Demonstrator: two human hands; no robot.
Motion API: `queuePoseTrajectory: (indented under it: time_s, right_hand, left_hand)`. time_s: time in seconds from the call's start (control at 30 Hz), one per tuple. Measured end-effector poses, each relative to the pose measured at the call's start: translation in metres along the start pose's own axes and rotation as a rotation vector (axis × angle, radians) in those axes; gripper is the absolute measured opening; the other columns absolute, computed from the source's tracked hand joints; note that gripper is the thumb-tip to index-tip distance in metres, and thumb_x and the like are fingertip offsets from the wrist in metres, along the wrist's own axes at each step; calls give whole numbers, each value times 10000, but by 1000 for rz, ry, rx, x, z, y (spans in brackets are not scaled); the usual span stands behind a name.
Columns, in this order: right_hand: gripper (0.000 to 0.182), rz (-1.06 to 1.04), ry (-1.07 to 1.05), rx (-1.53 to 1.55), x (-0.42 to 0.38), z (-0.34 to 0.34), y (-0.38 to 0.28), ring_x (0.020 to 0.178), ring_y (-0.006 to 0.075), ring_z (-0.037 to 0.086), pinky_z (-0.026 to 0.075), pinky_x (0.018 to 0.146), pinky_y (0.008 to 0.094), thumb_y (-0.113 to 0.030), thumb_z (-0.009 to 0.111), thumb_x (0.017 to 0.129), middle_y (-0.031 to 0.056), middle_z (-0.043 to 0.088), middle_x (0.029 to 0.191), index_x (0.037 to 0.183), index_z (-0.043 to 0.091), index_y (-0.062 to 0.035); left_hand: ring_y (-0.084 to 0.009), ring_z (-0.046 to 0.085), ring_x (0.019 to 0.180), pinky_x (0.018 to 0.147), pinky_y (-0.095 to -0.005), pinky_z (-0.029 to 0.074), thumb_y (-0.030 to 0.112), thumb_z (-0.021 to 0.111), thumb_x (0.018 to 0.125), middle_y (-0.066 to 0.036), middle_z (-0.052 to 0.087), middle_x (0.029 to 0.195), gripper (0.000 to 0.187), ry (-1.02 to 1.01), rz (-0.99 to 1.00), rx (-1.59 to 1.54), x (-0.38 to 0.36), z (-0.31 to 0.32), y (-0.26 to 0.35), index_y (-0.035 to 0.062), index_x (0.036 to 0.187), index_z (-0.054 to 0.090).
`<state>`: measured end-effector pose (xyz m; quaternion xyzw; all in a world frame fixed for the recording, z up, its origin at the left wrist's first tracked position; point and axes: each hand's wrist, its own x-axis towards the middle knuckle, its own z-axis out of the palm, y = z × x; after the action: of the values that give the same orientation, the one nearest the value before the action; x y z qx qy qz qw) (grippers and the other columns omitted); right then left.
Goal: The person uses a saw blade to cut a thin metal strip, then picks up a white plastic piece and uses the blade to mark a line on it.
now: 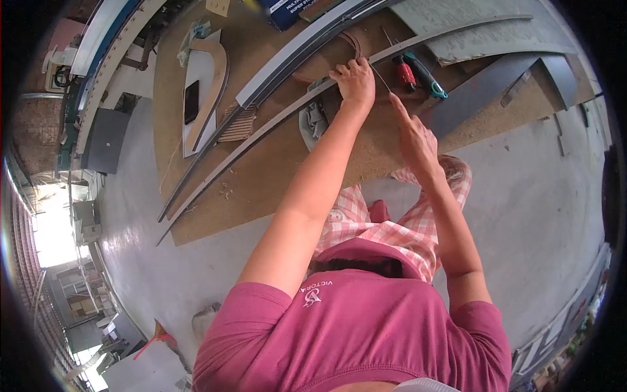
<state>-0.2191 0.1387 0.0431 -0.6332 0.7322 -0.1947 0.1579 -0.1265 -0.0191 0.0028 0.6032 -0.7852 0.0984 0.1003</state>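
My left hand [356,81] is closed on a long, thin, curved strip [281,116] that runs diagonally over the brown work board [261,189]. To its right, my right hand [417,137] is closed around something mostly hidden in the palm, with the index finger extended along it. A thin dark rod [380,78] reaches from that fingertip toward the strip beside my left hand. Under the strip, near my left wrist, lies a grey cloth [315,121]. Red-handled [406,75] and teal-handled [428,81] tools rest above my right hand.
A wide grey curved profile [261,85] lies beyond the strip. At the left are a black phone [191,102] and a curved wooden piece [212,98]. Dark flat panels [480,98] and a pale sheet [483,32] lie at the right. A blue box [287,13] stands at the far edge.
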Motion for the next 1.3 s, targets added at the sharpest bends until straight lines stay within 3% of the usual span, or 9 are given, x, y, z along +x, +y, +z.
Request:
queuePoseTrajectory:
  time_s: [0.07, 0.3, 0.47, 0.67, 0.73, 1.07, 1.17, 1.3]
  right_hand:
    - [700, 10, -14, -4, -3, -3, 1, 750, 400, 615, 484, 649, 469, 16, 441, 786, 221, 576, 859, 1407, 275, -260]
    - [723, -49, 43, 3, 10, 1, -2, 754, 396, 617, 487, 646, 467, 33, 442, 770, 223, 572, 870, 1411, 265, -251]
    - [715, 16, -28, 5, -11, -2, 5, 743, 393, 618, 492, 636, 449, 37, 438, 773, 225, 566, 852, 1410, 276, -243]
    - [730, -59, 86, 19, 9, 5, 2, 742, 380, 622, 486, 628, 448, 38, 448, 772, 211, 557, 819, 1415, 264, -255]
    - [731, -4, -32, 0, -3, -2, 2, 749, 377, 625, 492, 631, 444, 36, 457, 769, 220, 566, 853, 1415, 260, -241]
    - [742, -43, 36, -8, 2, -4, -2, 760, 380, 625, 489, 649, 448, 31, 468, 768, 215, 566, 872, 1413, 260, -269]
    - [720, 23, -65, -9, -9, -7, 3, 760, 380, 625, 491, 659, 448, 26, 463, 773, 218, 567, 878, 1411, 266, -245]
    - [716, -33, 19, 17, 4, 2, 1, 759, 377, 625, 489, 657, 450, 24, 451, 775, 221, 567, 858, 1413, 262, -240]
  left_hand:
    - [-315, 578, 999, 833, -536, 437, 155, 480, 873, -106, 603, 1027, 190, -14, 10, 36, 1, -3, 1, 62, 1030, 532]
    - [-325, 572, 1005, 840, -558, 436, 158, 467, 881, -116, 592, 1030, 179, -14, 10, -16, 1, -2, 0, 64, 1021, 529]
    - [-342, 563, 1016, 866, -572, 405, 178, 464, 885, -101, 594, 1035, 220, -27, 5, 29, 1, 1, 2, 73, 1062, 542]
    - [-327, 575, 1009, 846, -565, 436, 161, 461, 890, -107, 597, 1021, 179, -17, 7, 3, 1, -3, 0, 64, 1026, 527]
    - [-326, 575, 1012, 855, -562, 434, 164, 461, 892, -108, 598, 1019, 179, -25, 4, 3, 0, -6, 1, 63, 1025, 527]
    - [-338, 569, 987, 858, -575, 412, 187, 460, 884, -104, 597, 1006, 229, -8, 12, 31, 3, 9, -2, 59, 1056, 540]
    - [-337, 569, 982, 858, -573, 419, 189, 456, 884, -108, 596, 1001, 243, -20, 33, 47, 0, 1, 0, 58, 1071, 541]
    - [-332, 569, 981, 866, -579, 414, 191, 455, 887, -106, 594, 1011, 242, 0, 49, 13, 2, 7, -1, 62, 1072, 542]
